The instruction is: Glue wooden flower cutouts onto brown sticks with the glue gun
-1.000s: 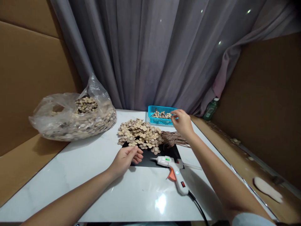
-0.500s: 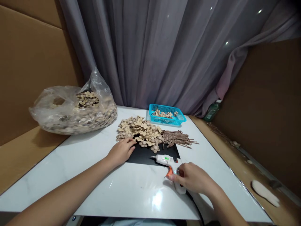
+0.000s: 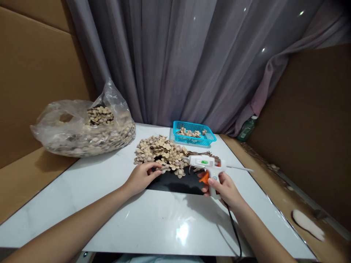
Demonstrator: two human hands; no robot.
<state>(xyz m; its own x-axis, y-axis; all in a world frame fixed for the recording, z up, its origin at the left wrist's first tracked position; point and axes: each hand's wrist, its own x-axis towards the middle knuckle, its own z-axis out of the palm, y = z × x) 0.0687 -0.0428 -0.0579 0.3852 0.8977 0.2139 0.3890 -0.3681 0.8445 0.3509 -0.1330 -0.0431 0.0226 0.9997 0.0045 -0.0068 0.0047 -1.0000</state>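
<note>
My right hand (image 3: 223, 186) is wrapped round the handle of a white hot glue gun (image 3: 204, 162) with an orange trigger. It is raised above the table with its nozzle pointing left, and a glue stick sticks out of its back. A black cord hangs from the handle. My left hand (image 3: 144, 177) pinches a small flower-shaped piece (image 3: 164, 169) at the front of a heap of pale, beige flower-shaped pieces (image 3: 160, 149). The heap lies partly on a black mat (image 3: 178, 184). Behind the glue gun a bundle of thin brown stems (image 3: 199, 153) is partly hidden.
A blue plastic basket (image 3: 211, 138) with some pieces and stems stands at the back of the white table (image 3: 153, 226). At left sits a clear plastic bag (image 3: 68, 135) full of pieces. Cardboard walls (image 3: 35, 84) and a grey curtain (image 3: 175, 65) enclose the table; a green bottle (image 3: 247, 129) stands at right.
My right hand has lifted the glue gun off the table, up and to the right, and now grips its handle fully. My left hand has drawn a flower-shaped piece to the heap's front edge.
</note>
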